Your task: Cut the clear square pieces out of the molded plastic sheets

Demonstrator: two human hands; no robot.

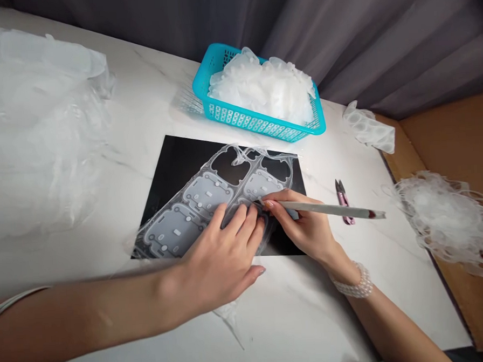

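One translucent molded sheet (175, 227) beneath the left hand (224, 252) and right hand (304, 223)

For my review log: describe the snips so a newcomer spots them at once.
On the white marble table, find the black sheet below the turquoise basket. Just right of it lie snips, set apart by their pink grips and dark blades.

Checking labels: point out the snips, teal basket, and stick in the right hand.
Pink-handled snips (345, 209), head view, on the handle.
Teal basket (254, 120), head view, on the front wall.
Pale stick (344, 210), head view, on the mid-shaft.
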